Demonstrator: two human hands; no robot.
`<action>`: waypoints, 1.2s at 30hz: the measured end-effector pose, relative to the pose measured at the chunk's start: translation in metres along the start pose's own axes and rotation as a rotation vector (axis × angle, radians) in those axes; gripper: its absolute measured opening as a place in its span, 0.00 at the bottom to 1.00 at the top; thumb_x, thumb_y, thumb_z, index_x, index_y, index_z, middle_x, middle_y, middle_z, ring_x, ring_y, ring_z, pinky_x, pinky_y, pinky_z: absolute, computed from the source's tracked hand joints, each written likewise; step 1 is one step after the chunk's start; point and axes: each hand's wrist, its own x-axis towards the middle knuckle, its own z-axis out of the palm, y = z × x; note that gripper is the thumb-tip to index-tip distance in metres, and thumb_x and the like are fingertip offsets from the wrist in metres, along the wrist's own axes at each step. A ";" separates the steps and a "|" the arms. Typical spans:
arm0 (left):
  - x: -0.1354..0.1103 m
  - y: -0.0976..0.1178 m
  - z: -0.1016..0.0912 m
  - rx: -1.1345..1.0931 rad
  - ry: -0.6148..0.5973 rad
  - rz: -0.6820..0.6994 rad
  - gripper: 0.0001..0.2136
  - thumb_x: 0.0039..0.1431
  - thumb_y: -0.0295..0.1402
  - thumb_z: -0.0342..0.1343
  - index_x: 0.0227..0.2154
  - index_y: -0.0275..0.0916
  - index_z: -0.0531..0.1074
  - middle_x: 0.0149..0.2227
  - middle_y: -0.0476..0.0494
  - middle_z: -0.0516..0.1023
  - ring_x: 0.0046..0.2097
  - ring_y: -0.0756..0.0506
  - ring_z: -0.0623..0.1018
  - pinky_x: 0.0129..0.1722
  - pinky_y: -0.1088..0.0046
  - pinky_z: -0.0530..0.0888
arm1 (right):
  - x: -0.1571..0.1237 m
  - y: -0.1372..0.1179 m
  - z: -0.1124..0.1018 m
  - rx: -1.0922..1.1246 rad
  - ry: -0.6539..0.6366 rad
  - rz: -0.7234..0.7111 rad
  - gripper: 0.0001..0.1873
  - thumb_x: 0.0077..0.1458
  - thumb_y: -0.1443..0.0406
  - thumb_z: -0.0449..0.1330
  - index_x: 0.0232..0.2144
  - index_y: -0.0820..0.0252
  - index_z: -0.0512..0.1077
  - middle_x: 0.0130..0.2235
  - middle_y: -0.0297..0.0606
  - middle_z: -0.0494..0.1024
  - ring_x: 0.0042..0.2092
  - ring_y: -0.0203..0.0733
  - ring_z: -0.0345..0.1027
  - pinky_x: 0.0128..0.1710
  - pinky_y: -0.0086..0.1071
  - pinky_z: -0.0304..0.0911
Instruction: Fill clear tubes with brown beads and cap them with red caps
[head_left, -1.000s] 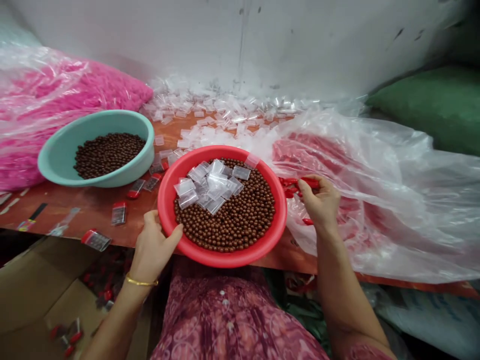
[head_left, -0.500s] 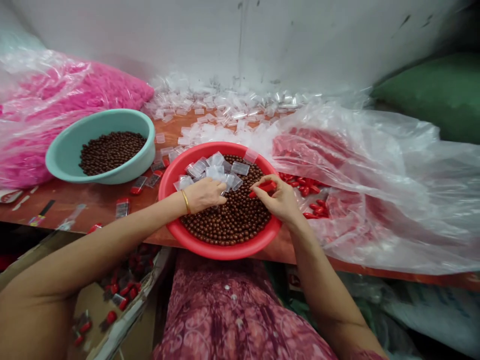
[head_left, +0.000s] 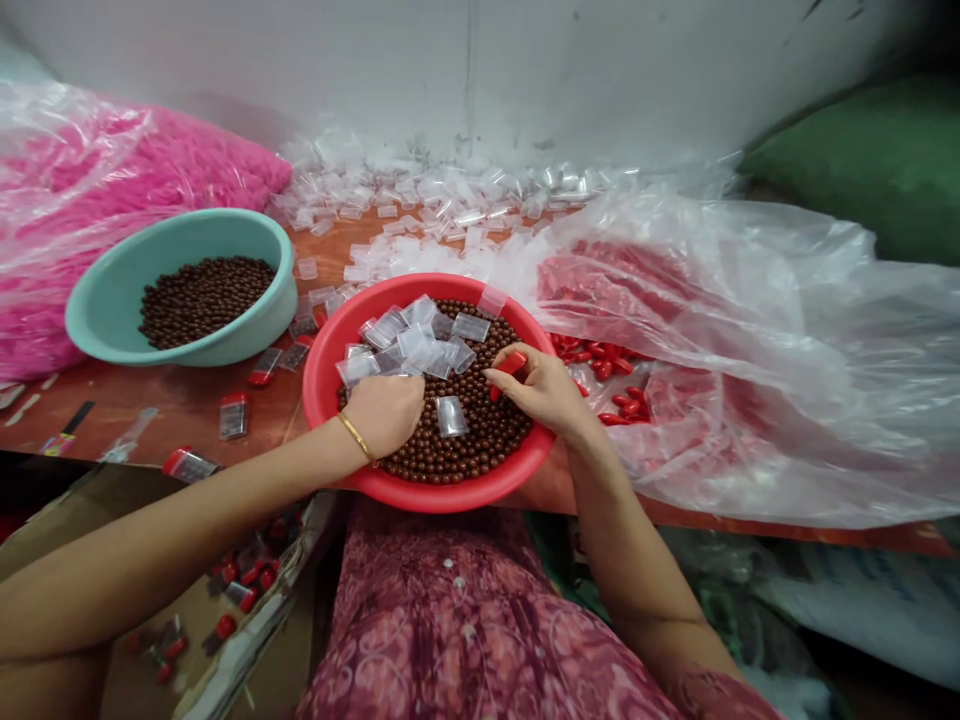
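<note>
A red basin (head_left: 442, 498) in front of me holds brown round beads (head_left: 480, 440) and a heap of clear plastic cases (head_left: 420, 340). My left hand (head_left: 386, 408), a gold bangle at its wrist, is closed low over the beads at the basin's left side; its fingertips are hidden, and so is anything in them. Just right of it, a single clear case (head_left: 451, 416) lies on the beads. Above the basin's right side, my right hand (head_left: 541, 388) pinches a red plastic cap (head_left: 511, 362) between thumb and fingers.
A teal basin (head_left: 281, 310) with brown beads stands to the left, by a bag of pink pieces (head_left: 150, 160). Clear cases (head_left: 450, 190) cover the table's back. Right lies a plastic bag with red caps (head_left: 615, 285). An open carton (head_left: 255, 640) sits below left.
My left hand has moved left and down from the clear cases and closed more. A clear case now shows on the beads beside it. My right hand still holds the red cap, turned slightly.
</note>
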 end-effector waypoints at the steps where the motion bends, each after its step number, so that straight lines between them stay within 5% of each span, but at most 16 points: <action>1: 0.002 0.002 0.001 -0.038 -0.034 -0.024 0.20 0.63 0.38 0.38 0.35 0.31 0.73 0.34 0.32 0.77 0.39 0.37 0.78 0.35 0.64 0.72 | 0.000 0.001 0.000 0.011 0.000 -0.003 0.11 0.52 0.56 0.58 0.30 0.59 0.68 0.26 0.34 0.75 0.28 0.37 0.66 0.29 0.29 0.58; 5: 0.011 0.009 0.011 -0.244 -0.066 -0.058 0.23 0.61 0.47 0.41 0.33 0.34 0.73 0.33 0.37 0.79 0.38 0.39 0.78 0.35 0.67 0.71 | 0.000 0.003 0.001 0.046 0.001 -0.016 0.12 0.53 0.56 0.58 0.31 0.59 0.68 0.26 0.33 0.74 0.28 0.36 0.66 0.29 0.29 0.59; 9: 0.017 0.009 0.018 -0.171 0.042 -0.058 0.15 0.62 0.36 0.41 0.44 0.34 0.68 0.36 0.38 0.77 0.37 0.41 0.78 0.32 0.68 0.70 | 0.000 0.000 0.000 0.081 0.021 -0.029 0.12 0.53 0.56 0.58 0.29 0.60 0.68 0.26 0.33 0.74 0.28 0.36 0.66 0.30 0.29 0.60; 14: 0.019 -0.003 0.019 0.125 0.114 0.416 0.16 0.62 0.26 0.39 0.49 0.41 0.66 0.43 0.38 0.72 0.38 0.44 0.75 0.29 0.71 0.67 | 0.000 -0.002 -0.001 0.083 0.018 -0.019 0.12 0.52 0.56 0.58 0.29 0.60 0.68 0.25 0.34 0.74 0.29 0.36 0.66 0.30 0.29 0.60; 22: 0.027 -0.003 0.026 0.153 0.296 0.597 0.12 0.61 0.26 0.44 0.42 0.39 0.71 0.38 0.41 0.73 0.37 0.47 0.72 0.31 0.72 0.65 | 0.000 0.001 -0.001 0.128 0.026 -0.007 0.12 0.53 0.56 0.59 0.29 0.59 0.68 0.25 0.33 0.74 0.28 0.35 0.66 0.31 0.28 0.60; 30: 0.016 -0.007 0.014 0.041 0.169 0.454 0.12 0.62 0.32 0.45 0.38 0.34 0.72 0.34 0.40 0.76 0.37 0.46 0.74 0.36 0.71 0.68 | -0.001 -0.003 -0.002 0.172 0.011 0.028 0.15 0.51 0.52 0.60 0.29 0.58 0.67 0.24 0.33 0.74 0.28 0.36 0.67 0.30 0.29 0.61; 36: 0.011 0.008 0.001 0.156 -0.097 0.281 0.13 0.60 0.24 0.42 0.34 0.29 0.73 0.34 0.32 0.76 0.39 0.39 0.77 0.32 0.67 0.69 | 0.000 -0.005 -0.002 0.204 0.011 0.024 0.14 0.52 0.53 0.59 0.27 0.58 0.66 0.24 0.33 0.73 0.26 0.36 0.66 0.29 0.29 0.60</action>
